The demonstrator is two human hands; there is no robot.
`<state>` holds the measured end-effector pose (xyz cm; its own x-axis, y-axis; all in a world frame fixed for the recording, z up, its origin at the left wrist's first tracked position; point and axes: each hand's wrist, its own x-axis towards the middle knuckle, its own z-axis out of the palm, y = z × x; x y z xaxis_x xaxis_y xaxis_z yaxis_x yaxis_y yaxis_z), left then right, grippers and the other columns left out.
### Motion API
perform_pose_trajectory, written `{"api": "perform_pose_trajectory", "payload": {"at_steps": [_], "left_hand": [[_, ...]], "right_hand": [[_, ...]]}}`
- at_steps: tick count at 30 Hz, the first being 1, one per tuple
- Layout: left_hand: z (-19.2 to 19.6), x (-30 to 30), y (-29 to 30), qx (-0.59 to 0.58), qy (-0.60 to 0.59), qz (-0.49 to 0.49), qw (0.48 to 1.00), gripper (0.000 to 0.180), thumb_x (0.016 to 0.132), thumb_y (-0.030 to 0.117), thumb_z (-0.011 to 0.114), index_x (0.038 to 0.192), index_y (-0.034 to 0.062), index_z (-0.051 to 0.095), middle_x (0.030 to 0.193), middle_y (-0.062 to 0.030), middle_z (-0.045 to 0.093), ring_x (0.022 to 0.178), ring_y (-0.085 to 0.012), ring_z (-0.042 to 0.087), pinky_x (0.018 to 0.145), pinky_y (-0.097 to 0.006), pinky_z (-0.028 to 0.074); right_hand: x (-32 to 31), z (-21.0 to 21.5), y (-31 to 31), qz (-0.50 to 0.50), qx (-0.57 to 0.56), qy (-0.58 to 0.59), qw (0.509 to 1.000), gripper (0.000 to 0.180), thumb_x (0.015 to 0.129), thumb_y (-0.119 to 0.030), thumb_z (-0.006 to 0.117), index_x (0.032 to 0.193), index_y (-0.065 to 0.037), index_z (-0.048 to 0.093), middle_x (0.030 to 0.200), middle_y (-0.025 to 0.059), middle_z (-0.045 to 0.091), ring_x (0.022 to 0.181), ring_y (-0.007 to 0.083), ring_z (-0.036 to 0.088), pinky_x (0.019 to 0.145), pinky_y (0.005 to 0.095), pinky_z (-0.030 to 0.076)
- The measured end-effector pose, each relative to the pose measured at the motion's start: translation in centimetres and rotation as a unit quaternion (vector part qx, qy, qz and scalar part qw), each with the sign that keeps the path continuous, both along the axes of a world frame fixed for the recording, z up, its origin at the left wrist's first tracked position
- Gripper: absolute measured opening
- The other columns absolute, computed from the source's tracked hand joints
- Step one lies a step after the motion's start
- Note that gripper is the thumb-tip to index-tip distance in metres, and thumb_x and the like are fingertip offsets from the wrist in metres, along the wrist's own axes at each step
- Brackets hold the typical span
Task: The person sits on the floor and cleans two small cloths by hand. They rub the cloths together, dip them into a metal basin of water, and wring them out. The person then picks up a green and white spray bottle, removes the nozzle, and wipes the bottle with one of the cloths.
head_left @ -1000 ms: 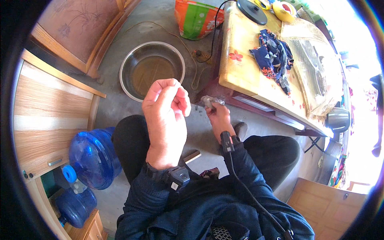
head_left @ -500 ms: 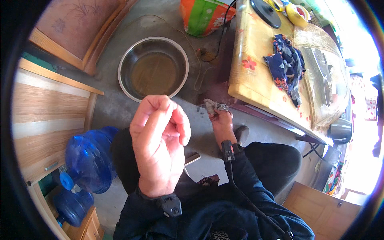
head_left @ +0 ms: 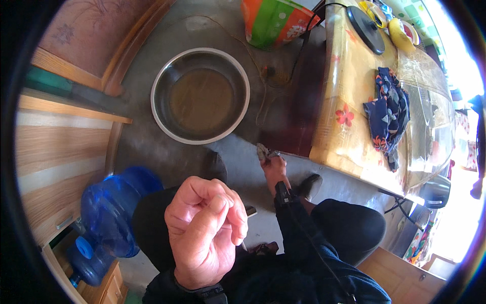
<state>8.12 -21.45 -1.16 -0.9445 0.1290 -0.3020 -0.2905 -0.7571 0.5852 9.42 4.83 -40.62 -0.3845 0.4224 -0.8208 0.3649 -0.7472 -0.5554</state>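
My left hand (head_left: 205, 228) is held palm up in front of my lap, fingers curled and thumb pressed against them. Nothing shows in its palm or between its fingertips. My right hand (head_left: 275, 169) reaches low near the table's edge, closed around a crumpled, grey, wet-looking cloth (head_left: 262, 152). Most of that cloth is bunched up at the fingers. Ahead on the floor stands a wide metal basin (head_left: 158, 109) with murky, brownish water in it. Both hands are apart from the basin.
At right, a table (head_left: 329, 137) with a yellow flowered cover bears a dark patterned cloth (head_left: 387, 111) and a black lid (head_left: 365, 29). Blue water jugs (head_left: 109, 218) stand at left beside a wooden cabinet (head_left: 66, 157). An orange-green bag (head_left: 273, 23) is at the back.
My left hand has come down and nearer to my body, its fingers still curled. My right hand keeps hold of the cloth. The whole view has shifted a little.
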Motion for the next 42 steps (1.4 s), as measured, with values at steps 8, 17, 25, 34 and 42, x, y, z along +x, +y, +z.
{"api": "perform_pose_trajectory", "payload": {"at_steps": [8, 17, 25, 34, 42], "left_hand": [[-0.6, 0.2, 0.1, -0.038, -0.010, 0.026, 0.999, 0.013, 0.113, 0.007, 0.056, 0.103, 0.0027, 0.064, 0.081, -0.0090, 0.070, 0.062, -0.0129, 0.063, 0.053, -0.025, 0.045], [-1.1, 0.6, 1.0, -0.154, 0.044, -0.008, 0.987, 0.012, 0.109, 0.012, 0.069, 0.099, 0.0052, 0.069, 0.080, -0.0051, 0.070, 0.062, -0.0089, 0.061, 0.054, -0.024, 0.044], [-3.3, 1.0, 3.4, -0.320, 0.185, -0.092, 0.925, 0.010, 0.106, 0.013, 0.075, 0.100, 0.0063, 0.069, 0.081, -0.0009, 0.069, 0.064, -0.0057, 0.061, 0.053, -0.022, 0.044], [-4.3, 3.6, 6.0, -0.546, 0.419, -0.100, 0.718, 0.025, 0.094, 0.019, 0.083, 0.111, 0.0044, 0.074, 0.101, -0.0178, 0.072, 0.090, -0.0394, 0.072, 0.078, -0.049, 0.058], [-2.5, 5.8, 6.7, -0.495, 0.510, -0.106, 0.695, 0.024, 0.091, 0.007, 0.083, 0.113, 0.0021, 0.073, 0.103, -0.0152, 0.070, 0.088, -0.0344, 0.072, 0.075, -0.043, 0.060]], "right_hand": [[0.8, 3.9, -0.4, 0.001, 0.056, 0.040, 0.998, 0.029, 0.093, 0.005, 0.072, 0.119, -0.006, 0.066, 0.108, 0.0120, 0.075, 0.083, 0.0232, 0.072, 0.057, 0.0333, 0.050], [1.3, 21.4, -5.1, 0.200, 0.113, 0.220, 0.948, 0.028, 0.093, 0.000, 0.069, 0.121, -0.005, 0.069, 0.106, 0.0081, 0.077, 0.079, 0.0168, 0.071, 0.057, 0.0294, 0.048], [2.8, 31.7, -4.4, 0.356, 0.204, 0.242, 0.879, 0.019, 0.088, -0.002, 0.079, 0.105, -0.003, 0.071, 0.091, 0.0042, 0.072, 0.070, 0.0133, 0.063, 0.057, 0.0288, 0.047], [6.0, 35.0, -0.4, 0.435, 0.439, 0.199, 0.760, 0.029, 0.081, -0.009, 0.087, 0.098, 0.001, 0.066, 0.083, 0.0072, 0.070, 0.076, 0.0144, 0.064, 0.065, 0.0364, 0.053], [7.1, 34.4, 4.8, 0.381, 0.354, 0.220, 0.825, 0.027, 0.079, -0.008, 0.086, 0.098, 0.001, 0.069, 0.082, 0.0057, 0.069, 0.067, 0.0139, 0.064, 0.053, 0.0326, 0.052]]}}
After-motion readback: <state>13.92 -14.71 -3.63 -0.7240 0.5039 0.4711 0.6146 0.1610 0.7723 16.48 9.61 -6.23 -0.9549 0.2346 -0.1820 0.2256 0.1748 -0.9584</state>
